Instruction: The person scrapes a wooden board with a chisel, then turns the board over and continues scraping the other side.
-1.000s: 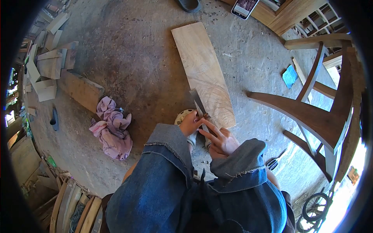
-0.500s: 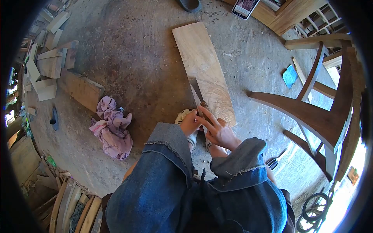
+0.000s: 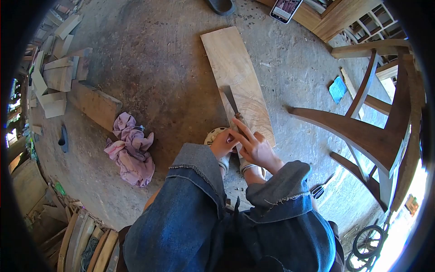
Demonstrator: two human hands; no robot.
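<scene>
A long pale wooden plank [image 3: 231, 59] lies flat on the concrete floor, its near end partly hidden by my hands. Over its left edge extends a knife-like tool [image 3: 231, 99] with a flat dark blade, widest at its far end. Its brown handle runs back under my right hand [image 3: 257, 148], which grips it with the index finger stretched forward. My left hand [image 3: 223, 142] is closed beside the plank, its fingertips meeting those of my right hand; what it holds is hidden. A patterned slipper [image 3: 211, 135] shows behind my left hand.
A crumpled pink cloth [image 3: 131, 149] lies left, by a board [image 3: 95, 104] and piled wood offcuts [image 3: 59, 75]. A dark wooden chair frame [image 3: 353, 131] lies right, with scissors [image 3: 318, 190] nearby. A phone [image 3: 285, 10] stands at the far right.
The tool has shifted slightly away from me and its blade lies at a different angle over the plank. My right hand has turned a little; my left hand is almost unmoved.
</scene>
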